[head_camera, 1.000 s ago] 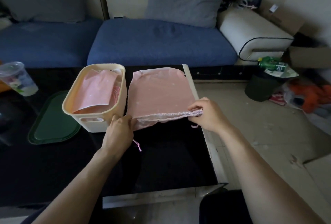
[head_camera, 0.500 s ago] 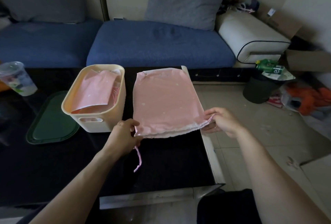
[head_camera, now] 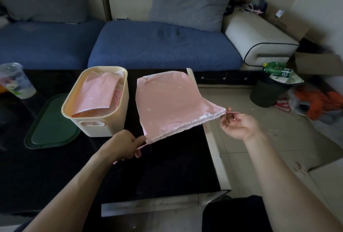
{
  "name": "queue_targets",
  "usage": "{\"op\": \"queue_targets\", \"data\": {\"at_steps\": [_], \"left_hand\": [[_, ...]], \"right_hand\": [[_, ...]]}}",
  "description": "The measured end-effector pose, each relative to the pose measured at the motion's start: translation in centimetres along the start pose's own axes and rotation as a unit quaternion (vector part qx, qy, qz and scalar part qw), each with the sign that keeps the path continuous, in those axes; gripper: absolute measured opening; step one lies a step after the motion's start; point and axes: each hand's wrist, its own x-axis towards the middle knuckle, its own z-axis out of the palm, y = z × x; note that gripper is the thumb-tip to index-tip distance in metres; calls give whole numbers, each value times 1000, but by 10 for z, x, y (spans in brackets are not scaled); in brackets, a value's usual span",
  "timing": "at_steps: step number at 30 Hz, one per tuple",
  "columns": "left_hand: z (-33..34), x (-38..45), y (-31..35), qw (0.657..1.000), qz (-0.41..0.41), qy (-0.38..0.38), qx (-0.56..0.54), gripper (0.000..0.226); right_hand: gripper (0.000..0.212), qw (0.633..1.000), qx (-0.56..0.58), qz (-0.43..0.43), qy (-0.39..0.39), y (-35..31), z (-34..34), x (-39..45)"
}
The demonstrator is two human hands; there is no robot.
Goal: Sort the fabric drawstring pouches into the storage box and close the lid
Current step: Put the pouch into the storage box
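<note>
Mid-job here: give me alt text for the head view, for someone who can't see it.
Both hands stretch a pink pouch over a black table: the left hand holds its near corner, the right hand pinches its drawstring. To the left, an open cream box holds more pink pouches, with a green lid lying beside it.

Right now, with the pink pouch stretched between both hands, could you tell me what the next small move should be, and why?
Probably fold the pink pouch in half. It lies spread flat beside the storage box, looks wider than the opening, and the pouch already inside appears folded. The left hand and right hand pinch its drawstring ends, so they could bring them together.
</note>
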Motion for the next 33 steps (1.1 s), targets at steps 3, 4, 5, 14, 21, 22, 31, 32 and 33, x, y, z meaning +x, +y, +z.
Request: {"op": "queue_targets", "data": {"at_steps": [3, 4, 5, 14, 21, 22, 31, 32, 33], "left_hand": [[-2, -1, 6, 1000, -8, -1, -16, 57], [-5, -2, 8, 1000, -7, -13, -8, 61], [-7, -2, 11, 999, -13, -22, -21, 66], [-6, -12, 34, 820, 80, 35, -566, 52], [-11, -8, 27, 786, 132, 10, -604, 35], [-9, -7, 26, 800, 130, 16, -585, 31], [0, -4, 23, 857, 198, 114, -463, 50], [1, -4, 26, 836, 214, 92, -496, 45], [0, -5, 28, 814, 223, 70, -532, 40]], "right_hand": [[30, 998, 66, 2, 18, -2, -5, 6], [36, 997, 78, -4, 18, -3, -7, 8], [41, 996, 84, -12, 21, -3, -9, 10], [36, 908, -369, -171, 100, -2, -11, 22], [35, 850, -488, -193, -36, 14, 1, 14], [35, 845, -492, -202, -56, 15, 0, 13], [11, 911, -317, -213, -155, 7, 3, 5], [13, 911, -320, -208, -157, 6, 3, 5], [16, 905, -336, -209, -158, 5, 2, 6]]}}
